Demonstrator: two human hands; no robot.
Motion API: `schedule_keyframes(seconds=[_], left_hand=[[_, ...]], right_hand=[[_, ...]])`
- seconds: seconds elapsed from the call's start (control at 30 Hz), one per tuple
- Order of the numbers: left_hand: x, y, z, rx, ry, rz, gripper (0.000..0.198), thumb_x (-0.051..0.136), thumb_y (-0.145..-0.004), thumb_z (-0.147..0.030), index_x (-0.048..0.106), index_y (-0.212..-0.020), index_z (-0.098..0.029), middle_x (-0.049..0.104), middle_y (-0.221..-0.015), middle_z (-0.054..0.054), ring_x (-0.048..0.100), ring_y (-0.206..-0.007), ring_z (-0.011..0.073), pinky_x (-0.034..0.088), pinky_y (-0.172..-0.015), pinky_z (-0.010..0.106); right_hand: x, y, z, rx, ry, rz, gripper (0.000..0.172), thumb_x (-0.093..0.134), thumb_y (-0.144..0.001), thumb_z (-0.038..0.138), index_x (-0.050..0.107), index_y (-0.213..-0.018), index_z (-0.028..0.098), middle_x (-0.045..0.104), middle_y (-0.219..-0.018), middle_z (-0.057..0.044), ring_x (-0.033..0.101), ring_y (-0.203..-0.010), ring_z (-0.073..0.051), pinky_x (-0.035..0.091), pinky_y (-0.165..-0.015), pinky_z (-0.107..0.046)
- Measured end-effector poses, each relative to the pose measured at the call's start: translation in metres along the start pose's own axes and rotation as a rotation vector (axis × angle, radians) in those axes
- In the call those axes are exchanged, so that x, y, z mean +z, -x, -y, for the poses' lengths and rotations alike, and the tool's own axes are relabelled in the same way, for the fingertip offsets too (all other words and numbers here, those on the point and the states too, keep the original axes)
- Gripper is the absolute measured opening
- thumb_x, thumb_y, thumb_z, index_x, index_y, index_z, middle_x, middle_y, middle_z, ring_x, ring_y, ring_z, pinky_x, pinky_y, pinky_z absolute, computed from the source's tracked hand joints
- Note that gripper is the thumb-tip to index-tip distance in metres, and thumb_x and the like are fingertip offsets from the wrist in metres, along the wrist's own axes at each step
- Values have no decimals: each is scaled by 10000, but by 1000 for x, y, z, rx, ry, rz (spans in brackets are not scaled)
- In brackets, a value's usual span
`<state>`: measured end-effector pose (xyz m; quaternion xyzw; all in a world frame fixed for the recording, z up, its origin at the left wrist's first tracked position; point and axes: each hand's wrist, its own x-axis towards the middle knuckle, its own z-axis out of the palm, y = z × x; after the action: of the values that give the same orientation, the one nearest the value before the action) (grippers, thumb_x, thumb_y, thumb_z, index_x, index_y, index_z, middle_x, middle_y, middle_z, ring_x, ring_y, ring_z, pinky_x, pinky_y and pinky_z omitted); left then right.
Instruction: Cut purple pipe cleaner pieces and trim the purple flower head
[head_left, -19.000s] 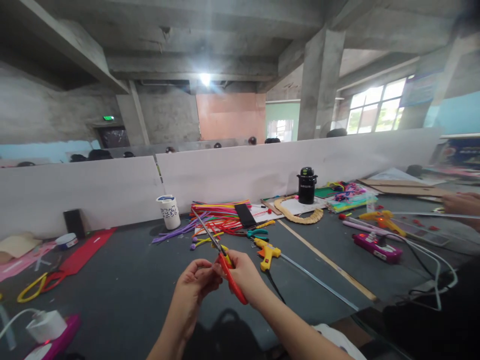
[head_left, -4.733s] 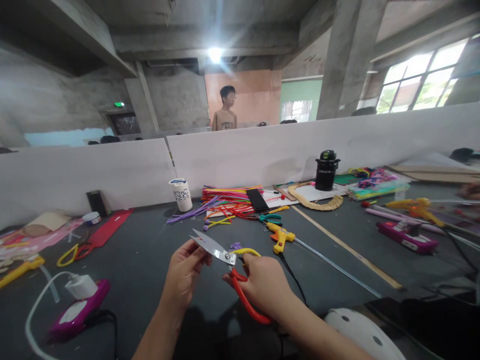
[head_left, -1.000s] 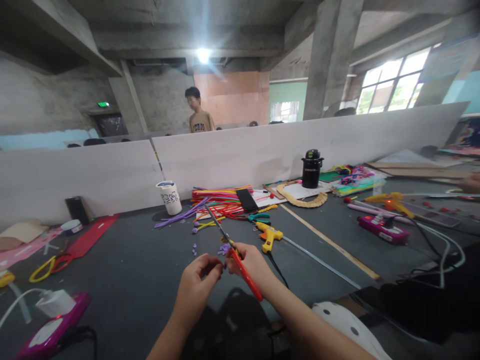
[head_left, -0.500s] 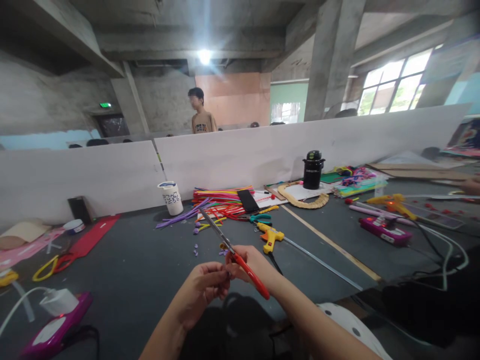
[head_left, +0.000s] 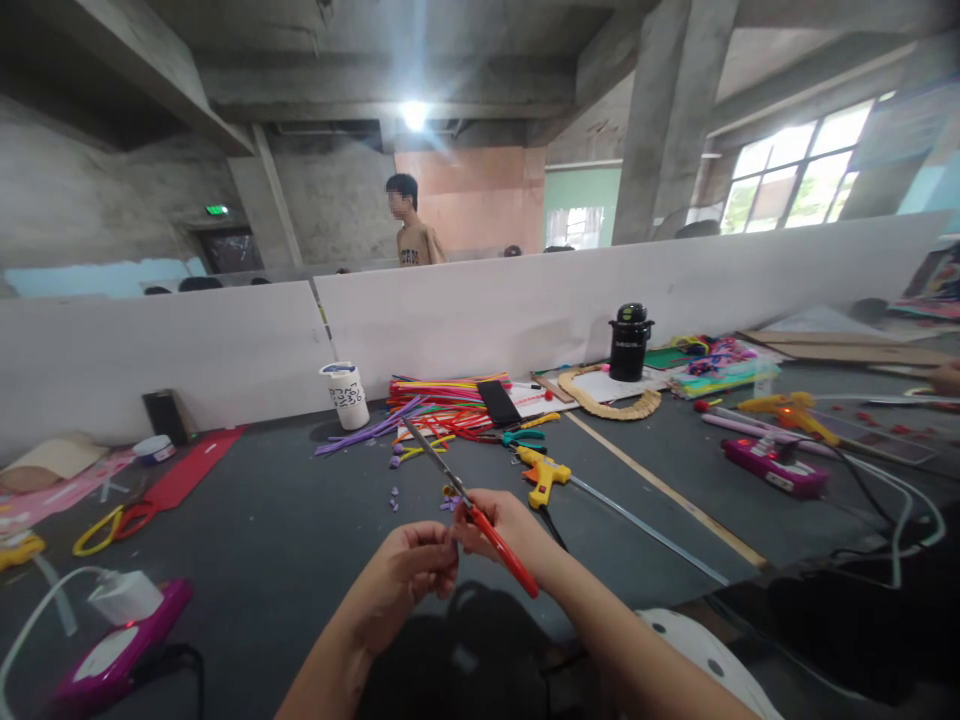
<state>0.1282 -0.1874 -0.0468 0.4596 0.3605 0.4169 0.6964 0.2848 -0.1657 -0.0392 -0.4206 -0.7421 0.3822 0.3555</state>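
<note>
My right hand (head_left: 491, 520) is closed around a pair of scissors (head_left: 501, 548) with red handles. The blades look together and point up and away to the left. Close beside it, my left hand (head_left: 420, 565) has its fingers pinched together; what they hold is too small to make out. The fingertips of both hands nearly meet. Beyond them on the dark table lie small purple pieces (head_left: 394, 498) and a yellow hot glue gun (head_left: 545, 477) with a clear stick behind it.
Colourful pipe cleaners (head_left: 442, 392), pliers (head_left: 525, 437) and a white cup (head_left: 346, 396) stand or lie towards the back partition. A black flask (head_left: 628, 345) is at back right. Purple power strips (head_left: 774, 468) with cables sit on both sides. A person (head_left: 415, 225) is behind the partition.
The view has shifted slightly to the left. Both hands keep almost the same pose, with the scissors still in the right. The person behind the partition has turned a little.
</note>
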Motion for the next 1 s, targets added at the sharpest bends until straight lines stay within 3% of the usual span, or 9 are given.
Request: schedule_keyframes(seconds=[0.17,0.33,0.6,1.0], left_hand=[[-12,-3,-10,253,-13,-283,105,680,-625,-191,608,-593,-120,538,-482,-21,454,-445,67,354,-457,180],[-19,-1,-17,390,39,-421,122,689,-626,-231,628,-700,-157,607,-582,-26,523,-547,78,409,-567,187],[-13,6,-20,546,42,-403,90,648,-678,-227,627,-660,-141,569,-579,-22,486,-547,79,397,-556,192],[-7,4,-15,546,79,-455,116,676,-644,-259,639,-687,-158,557,-600,-27,449,-549,79,377,-555,186]], right_hand=[[2,5,0,33,341,-242,275,578,-658,439,541,-749,183,561,-668,-14,510,-643,-170,290,-545,-231],[12,9,2,60,601,-207,431,483,-702,608,539,-816,196,609,-708,-22,560,-647,-181,276,-525,-237],[20,13,4,52,687,-180,462,466,-693,652,539,-759,200,625,-718,-24,575,-662,-193,262,-526,-244],[24,16,9,52,712,-172,479,441,-705,660,538,-759,194,628,-706,-33,584,-651,-204,277,-518,-252]])
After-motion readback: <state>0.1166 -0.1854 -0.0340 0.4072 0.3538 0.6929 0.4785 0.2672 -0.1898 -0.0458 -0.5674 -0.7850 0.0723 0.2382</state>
